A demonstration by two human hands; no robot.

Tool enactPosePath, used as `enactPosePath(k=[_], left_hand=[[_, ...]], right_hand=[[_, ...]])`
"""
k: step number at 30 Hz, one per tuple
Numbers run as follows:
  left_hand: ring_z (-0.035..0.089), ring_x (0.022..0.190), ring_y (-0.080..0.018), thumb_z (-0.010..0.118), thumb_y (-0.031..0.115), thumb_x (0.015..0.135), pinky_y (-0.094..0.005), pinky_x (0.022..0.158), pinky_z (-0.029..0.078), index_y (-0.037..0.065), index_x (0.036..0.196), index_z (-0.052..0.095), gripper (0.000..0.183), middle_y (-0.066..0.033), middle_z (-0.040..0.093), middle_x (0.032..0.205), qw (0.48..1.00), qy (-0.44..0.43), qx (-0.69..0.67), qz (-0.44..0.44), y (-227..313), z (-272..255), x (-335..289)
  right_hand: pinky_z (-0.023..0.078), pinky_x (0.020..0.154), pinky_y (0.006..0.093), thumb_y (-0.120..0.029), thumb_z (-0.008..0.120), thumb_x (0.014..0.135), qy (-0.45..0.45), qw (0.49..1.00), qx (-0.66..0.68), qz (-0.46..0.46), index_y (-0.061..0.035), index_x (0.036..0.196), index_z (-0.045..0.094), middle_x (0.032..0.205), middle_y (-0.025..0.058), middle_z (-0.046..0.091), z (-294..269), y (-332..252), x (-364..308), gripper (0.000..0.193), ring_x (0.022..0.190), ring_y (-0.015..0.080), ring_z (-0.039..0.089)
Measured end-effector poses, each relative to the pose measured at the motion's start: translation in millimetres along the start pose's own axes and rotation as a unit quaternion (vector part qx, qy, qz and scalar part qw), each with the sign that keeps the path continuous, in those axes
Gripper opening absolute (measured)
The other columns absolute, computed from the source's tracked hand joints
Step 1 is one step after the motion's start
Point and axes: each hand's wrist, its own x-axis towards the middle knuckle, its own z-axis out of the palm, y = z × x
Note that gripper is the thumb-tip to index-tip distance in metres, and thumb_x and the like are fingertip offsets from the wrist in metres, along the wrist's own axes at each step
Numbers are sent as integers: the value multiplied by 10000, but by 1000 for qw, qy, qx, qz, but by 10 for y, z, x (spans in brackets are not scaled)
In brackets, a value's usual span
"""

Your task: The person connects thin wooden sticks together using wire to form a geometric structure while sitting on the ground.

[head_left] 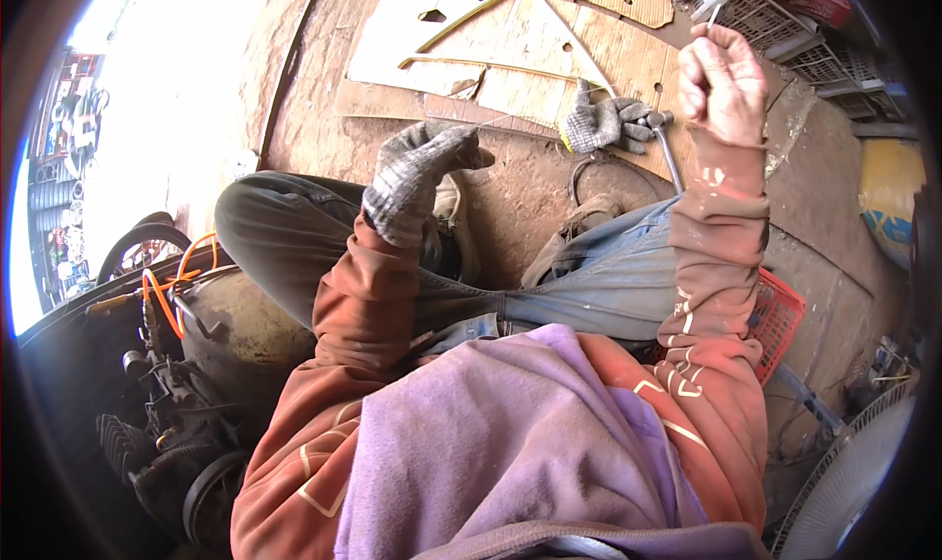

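My left hand (417, 179), in a grey knit glove with dark fingertips, is closed in a pinch above the floor between my legs. From its fingertips a fine pale strand (497, 121) runs off to the right; its far end cannot be followed. My bare right hand (723, 81) is raised at the upper right with its fingers curled. At its fingertips shows a thin white piece (714, 15), too small to name. An off-hand grey glove (601, 125) lies on the edge of the cardboard. Beside it rests a hammer (667, 150), its head toward the glove.
Flattened cardboard (530, 30) with long thin strips (471, 19) lies ahead. Plastic crates (775, 30) stand at the far right, a red basket (778, 325) by my right side, and a fan (854, 482) lower right. A tank with orange hose (235, 315) stands left.
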Motion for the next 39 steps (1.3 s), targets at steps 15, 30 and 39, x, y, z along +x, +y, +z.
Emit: enactPosePath(k=[15,30,39], left_hand=[[529,661,-242,643,343,897,-388,676,448,68,707,556,346,-77,537,669,950,-235,-185,93,-123,-2,-37],[498,692,-191,592,338,950,-371,690,409,109,746,542,310,-30,527,704,943,-226,-240,52,-235,-27,-16],[506,582,-125,645,-28,829,-318,534,413,78,720,554,177,-24,554,671,993,-67,-40,86,-284,-23,1]], right_hand=[[554,653,385,-80,632,894,-279,895,-324,-128,-63,978,663,885,134,699,1064,459,-714,91,781,333,686],[481,563,271,14,571,936,-292,908,-296,-54,-33,1011,628,695,66,606,1081,463,-774,106,614,133,619],[423,520,204,0,513,984,-279,945,-157,73,-38,1032,609,678,-8,577,1120,454,-791,114,568,41,515]])
